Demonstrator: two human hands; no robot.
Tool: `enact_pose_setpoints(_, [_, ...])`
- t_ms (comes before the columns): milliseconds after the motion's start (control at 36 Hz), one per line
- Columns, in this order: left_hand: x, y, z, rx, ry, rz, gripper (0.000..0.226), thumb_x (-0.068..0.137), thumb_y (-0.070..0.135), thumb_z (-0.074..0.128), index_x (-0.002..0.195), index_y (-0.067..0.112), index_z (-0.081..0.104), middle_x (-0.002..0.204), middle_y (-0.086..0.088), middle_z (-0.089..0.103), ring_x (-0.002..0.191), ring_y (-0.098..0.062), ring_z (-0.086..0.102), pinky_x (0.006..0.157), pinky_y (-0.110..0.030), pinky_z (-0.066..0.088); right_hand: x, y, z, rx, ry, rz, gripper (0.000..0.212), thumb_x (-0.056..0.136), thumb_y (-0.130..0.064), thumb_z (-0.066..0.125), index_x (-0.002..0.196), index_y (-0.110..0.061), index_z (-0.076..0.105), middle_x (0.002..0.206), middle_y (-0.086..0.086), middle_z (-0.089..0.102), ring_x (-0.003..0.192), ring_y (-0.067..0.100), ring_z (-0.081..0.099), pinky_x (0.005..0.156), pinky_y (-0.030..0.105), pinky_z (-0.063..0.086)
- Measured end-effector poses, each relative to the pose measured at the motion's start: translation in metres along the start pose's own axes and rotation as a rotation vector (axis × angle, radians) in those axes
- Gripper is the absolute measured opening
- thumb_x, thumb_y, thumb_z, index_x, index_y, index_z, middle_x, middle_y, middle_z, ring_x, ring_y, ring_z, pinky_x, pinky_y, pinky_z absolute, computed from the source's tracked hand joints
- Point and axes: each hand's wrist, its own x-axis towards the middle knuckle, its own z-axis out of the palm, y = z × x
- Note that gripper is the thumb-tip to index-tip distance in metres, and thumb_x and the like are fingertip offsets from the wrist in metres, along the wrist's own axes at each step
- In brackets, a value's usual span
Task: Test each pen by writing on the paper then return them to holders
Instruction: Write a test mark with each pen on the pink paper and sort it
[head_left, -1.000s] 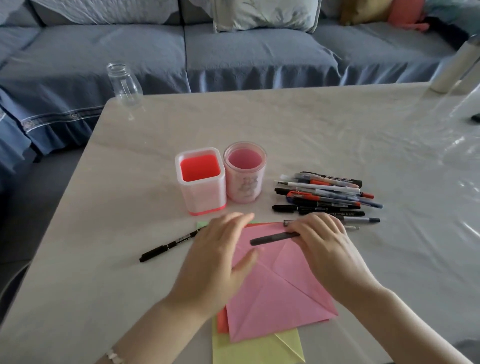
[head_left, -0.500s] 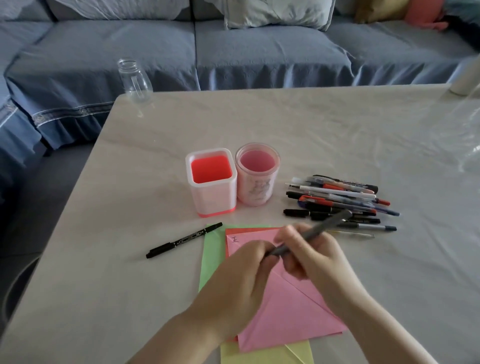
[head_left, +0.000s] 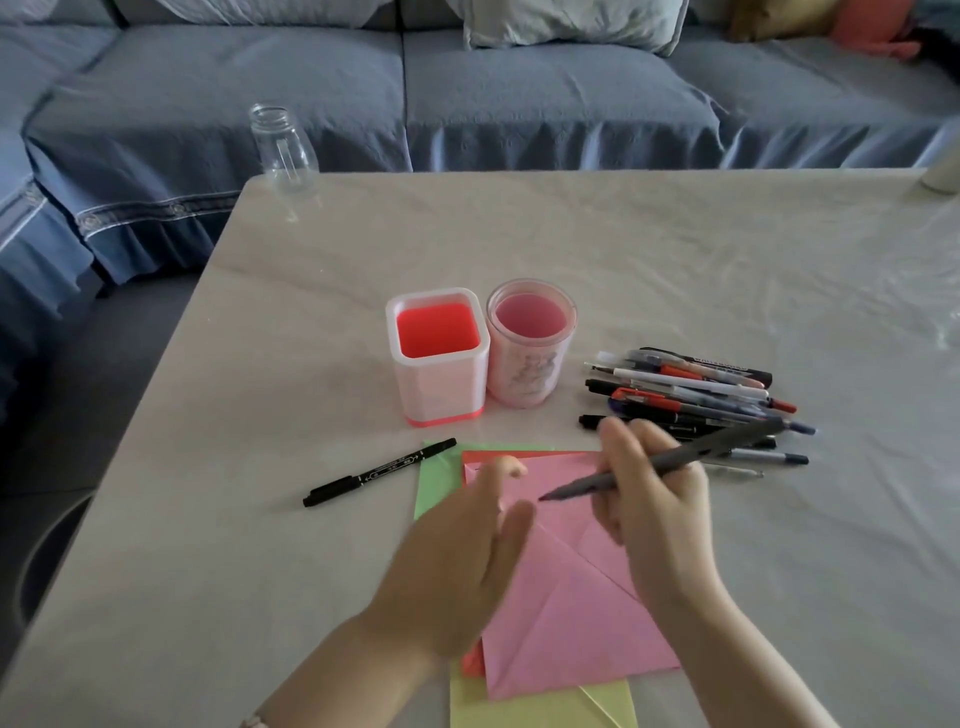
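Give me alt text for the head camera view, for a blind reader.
Right hand holds a grey pen over pink paper, blurred left hand beside it. Behind stand an empty square holder and round holder; pile of pens at right, black marker at left.

Two holders stood: square holder (head_left: 437, 358), round holder (head_left: 531, 345). One glass bottle (head_left: 283, 150). Four paper sheets (head_left: 566, 613). The pen pile (head_left: 685, 395) was uncountable; black marker (head_left: 379, 473) and grey pen (head_left: 727, 440) were separate.

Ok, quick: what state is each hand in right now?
Left hand: open and blurred, with nothing visible in it.
Right hand: holding the grey pen.
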Motion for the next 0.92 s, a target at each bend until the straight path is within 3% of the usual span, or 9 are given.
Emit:
enact_pose_setpoints(56, [-0.004, -0.021, 0.001, 0.156, 0.149, -0.014, 0.03, 0.095, 0.033, 0.029, 0.117, 0.018, 0.042, 0.076, 0.012, 0.055, 0.072, -0.003, 0.049, 0.069, -0.016, 0.037, 0.006, -0.005, -0.007, -0.004, 0.077, -0.039, 0.04, 0.093, -0.008, 0.048, 0.056, -0.011, 0.03, 0.038, -0.005, 0.024, 0.031, 0.008, 0.023, 0.033, 0.014, 0.02])
enact_pose_setpoints(139, [-0.011, -0.056, 0.005, 0.417, 0.275, -0.049, 0.037, 0.077, 0.006, 0.028, 0.111, 0.011, 0.043, 0.075, -0.003, 0.057, 0.073, -0.018, 0.038, 0.069, -0.029, 0.032, 0.008, -0.004, -0.018, -0.056, 0.139, -0.044, 0.041, 0.093, -0.013, 0.048, 0.057, -0.012, 0.029, 0.039, -0.006, 0.024, 0.033, 0.009, 0.022, 0.034, 0.015, 0.02])
enact_pose_setpoints(222, [-0.015, -0.077, 0.007, 0.568, 0.338, -0.085, 0.041, 0.069, 0.0, 0.032, 0.105, 0.012, 0.047, 0.076, -0.005, 0.058, 0.073, -0.021, 0.033, 0.067, -0.031, 0.026, 0.008, 0.003, -0.023, -0.098, 0.144, -0.027, 0.041, 0.093, -0.014, 0.048, 0.056, -0.011, 0.031, 0.039, -0.008, 0.024, 0.034, 0.008, 0.022, 0.034, 0.016, 0.019])
enact_pose_setpoints(306, [-0.016, -0.081, 0.008, 0.686, 0.38, -0.083, 0.041, 0.064, -0.002, 0.052, 0.103, 0.012, 0.055, 0.088, -0.008, 0.06, 0.081, -0.024, 0.039, 0.076, -0.034, 0.029, 0.007, 0.01, -0.026, -0.143, 0.12, -0.031, 0.04, 0.093, -0.014, 0.049, 0.056, -0.011, 0.036, 0.038, -0.007, 0.026, 0.034, 0.009, 0.023, 0.035, 0.016, 0.02])
enact_pose_setpoints(389, [-0.016, -0.067, 0.016, 0.625, 0.413, -0.097, 0.044, 0.067, -0.004, 0.04, 0.106, 0.01, 0.055, 0.105, -0.012, 0.051, 0.095, -0.03, 0.041, 0.09, -0.041, 0.029, 0.006, 0.016, -0.028, -0.192, 0.101, -0.057, 0.036, 0.093, -0.014, 0.048, 0.058, -0.009, 0.042, 0.037, -0.004, 0.03, 0.033, 0.009, 0.027, 0.036, 0.016, 0.024])
enact_pose_setpoints(500, [-0.02, -0.047, 0.032, 0.433, 0.244, -0.015, 0.041, 0.082, 0.003, 0.044, 0.122, 0.01, 0.048, 0.129, -0.014, 0.043, 0.123, -0.031, 0.039, 0.109, -0.036, 0.02, 0.01, 0.023, -0.029, -0.254, 0.05, -0.122, 0.034, 0.096, -0.018, 0.044, 0.067, -0.005, 0.056, 0.04, 0.005, 0.049, 0.039, 0.016, 0.039, 0.041, 0.019, 0.033])
enact_pose_setpoints(583, [-0.021, -0.042, 0.037, 0.334, 0.059, 0.07, 0.038, 0.092, 0.027, 0.041, 0.127, 0.015, 0.049, 0.14, -0.011, 0.044, 0.133, -0.025, 0.034, 0.11, -0.033, 0.024, 0.016, 0.028, -0.025, -0.24, 0.001, -0.123, 0.03, 0.095, -0.019, 0.043, 0.075, -0.007, 0.061, 0.058, 0.008, 0.066, 0.048, 0.018, 0.058, 0.044, 0.02, 0.04])
enact_pose_setpoints(667, [-0.021, -0.046, 0.039, 0.369, -0.084, 0.136, 0.042, 0.088, 0.038, 0.045, 0.125, 0.019, 0.053, 0.141, -0.009, 0.046, 0.132, -0.026, 0.038, 0.107, -0.037, 0.027, 0.024, 0.032, -0.017, -0.252, -0.004, -0.118, 0.022, 0.092, -0.018, 0.048, 0.076, -0.009, 0.061, 0.059, 0.002, 0.067, 0.053, 0.015, 0.061, 0.045, 0.019, 0.045])
enact_pose_setpoints(917, [-0.021, -0.052, 0.04, 0.328, -0.067, 0.117, 0.043, 0.08, 0.041, 0.052, 0.116, 0.02, 0.065, 0.133, -0.003, 0.054, 0.125, -0.023, 0.044, 0.103, -0.042, 0.031, 0.04, 0.055, 0.012, -0.334, 0.079, -0.166, 0.031, 0.079, -0.024, 0.069, 0.056, -0.014, 0.053, 0.04, 0.0, 0.054, 0.035, 0.008, 0.048, 0.044, 0.018, 0.04])
